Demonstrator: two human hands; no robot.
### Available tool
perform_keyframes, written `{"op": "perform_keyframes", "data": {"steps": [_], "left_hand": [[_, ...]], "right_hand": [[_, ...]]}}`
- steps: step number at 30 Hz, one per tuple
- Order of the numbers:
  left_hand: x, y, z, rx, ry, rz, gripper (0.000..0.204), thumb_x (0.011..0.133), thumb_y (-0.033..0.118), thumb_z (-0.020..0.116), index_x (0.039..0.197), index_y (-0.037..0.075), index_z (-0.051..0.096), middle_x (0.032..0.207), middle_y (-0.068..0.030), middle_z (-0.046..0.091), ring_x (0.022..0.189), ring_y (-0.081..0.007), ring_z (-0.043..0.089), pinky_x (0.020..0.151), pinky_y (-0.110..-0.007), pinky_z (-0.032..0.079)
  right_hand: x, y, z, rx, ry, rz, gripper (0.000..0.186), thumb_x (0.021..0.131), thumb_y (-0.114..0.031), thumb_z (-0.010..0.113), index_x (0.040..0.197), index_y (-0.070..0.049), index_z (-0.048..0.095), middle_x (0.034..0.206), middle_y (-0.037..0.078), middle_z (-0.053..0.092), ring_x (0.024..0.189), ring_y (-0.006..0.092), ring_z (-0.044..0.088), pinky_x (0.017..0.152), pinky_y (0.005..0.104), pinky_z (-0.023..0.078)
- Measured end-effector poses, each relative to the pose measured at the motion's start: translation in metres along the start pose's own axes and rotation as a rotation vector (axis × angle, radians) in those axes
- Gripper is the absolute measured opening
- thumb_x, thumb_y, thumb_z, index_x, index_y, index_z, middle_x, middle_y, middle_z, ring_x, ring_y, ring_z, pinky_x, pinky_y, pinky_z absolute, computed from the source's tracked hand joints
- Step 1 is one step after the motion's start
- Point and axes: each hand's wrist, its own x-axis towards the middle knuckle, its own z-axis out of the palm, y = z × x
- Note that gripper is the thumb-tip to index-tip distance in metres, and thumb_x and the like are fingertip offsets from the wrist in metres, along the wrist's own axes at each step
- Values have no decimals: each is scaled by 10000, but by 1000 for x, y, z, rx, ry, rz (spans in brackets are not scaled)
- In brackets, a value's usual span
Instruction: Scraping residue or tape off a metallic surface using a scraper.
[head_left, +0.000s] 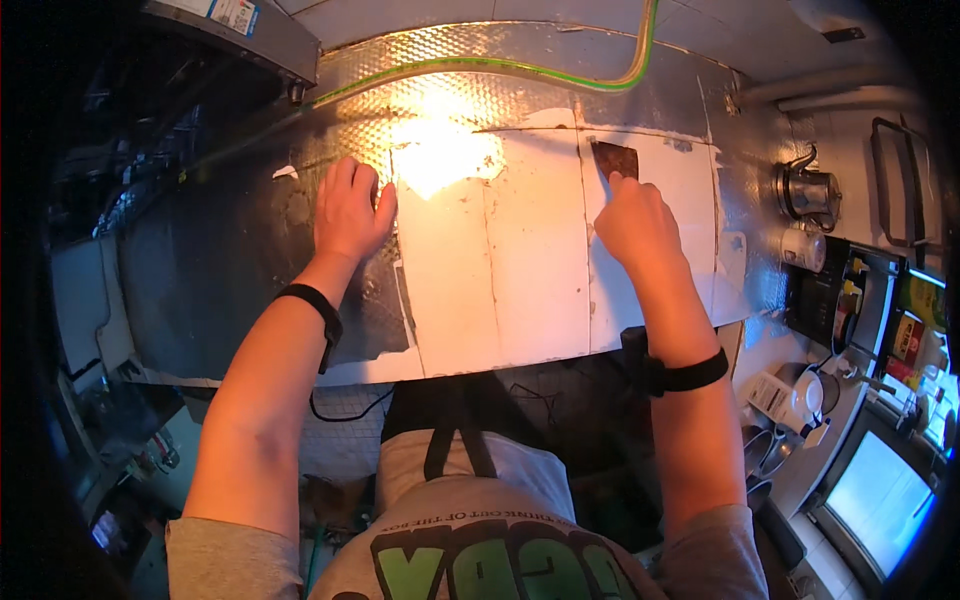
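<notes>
A scraper with a wide, rust-brown blade (617, 160) is gripped in my right hand (640, 220), its handle hidden by my fingers. The blade lies over white tile-like panels (540, 270) of the countertop, near their far edge. My left hand (352, 212) rests open on the dark, foil-like covering (240, 270) at the left, thumb apart from the fingers. Holding nothing, it sits close to where the covering meets the white panels. The covering's edge beside the panels looks ragged. A small pale torn spot (286, 172) shows to the left of that hand.
A clear hose with a green stripe (480, 63) curves along the back. A metal appliance (270, 50) stands at the far left. To the right are a metal kettle (808, 192), a white cup (803, 249) and a lit screen (880, 490). Strong glare whitens the surface's back middle.
</notes>
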Motion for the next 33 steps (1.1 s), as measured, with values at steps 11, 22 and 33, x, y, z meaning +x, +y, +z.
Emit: {"op": "perform_keyframes", "data": {"steps": [11, 22, 33], "left_hand": [[-3, -1, 0, 43, -27, -22, 246, 912, 278, 690, 886, 71, 561, 992, -136, 531, 1005, -363, 540, 881, -484, 452], [-1, 1, -1, 24, 26, 19, 236, 914, 267, 688, 879, 71, 560, 969, -130, 532, 988, -361, 542, 875, -484, 454], [1, 1, -1, 23, 3, -3, 244, 914, 268, 683, 875, 67, 551, 975, -135, 530, 1011, -362, 542, 890, -487, 458]], "right_hand": [[-6, 7, 11, -74, 37, -58, 425, 995, -128, 523, 1388, -4, 630, 1158, 306, 686, 996, 449, 740, 877, 489, 614], [3, 9, 11, -91, 50, -80, 565, 929, -83, 564, 1492, -32, 581, 1049, 311, 695, 994, 472, 721, 887, 504, 601], [11, 8, 14, -106, 40, -123, 409, 971, -128, 580, 1344, 27, 647, 1117, 311, 693, 940, 448, 747, 826, 492, 622]]}}
